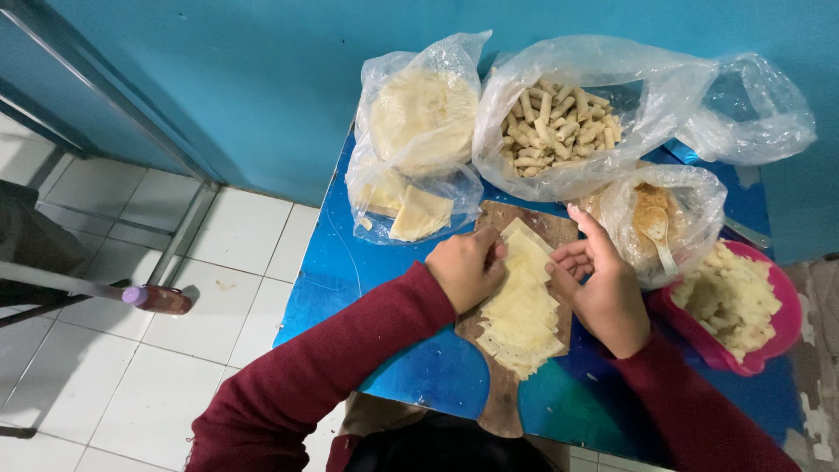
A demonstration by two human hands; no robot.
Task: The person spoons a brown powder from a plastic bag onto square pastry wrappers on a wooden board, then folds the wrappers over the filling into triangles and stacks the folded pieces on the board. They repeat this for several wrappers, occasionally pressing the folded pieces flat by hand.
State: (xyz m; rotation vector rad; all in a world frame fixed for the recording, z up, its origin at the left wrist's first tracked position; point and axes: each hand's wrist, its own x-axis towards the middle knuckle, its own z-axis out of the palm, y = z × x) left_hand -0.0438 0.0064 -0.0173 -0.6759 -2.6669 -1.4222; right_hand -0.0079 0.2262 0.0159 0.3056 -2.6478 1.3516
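Both hands work a stack of thin pastry sheets (522,306) on a wooden board (502,398): left hand (468,267) curled on its edge, right hand (603,284) half-open alongside; peeling slowly avoids tearing

Stack of wrappers (522,306) on cutting board (507,367), bagged rolls (559,127) behind it, bowl of mash (732,301) off to the right.

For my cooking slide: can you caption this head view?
Both hands press a pale pastry sheet on a wooden board, bags of rolls behind.
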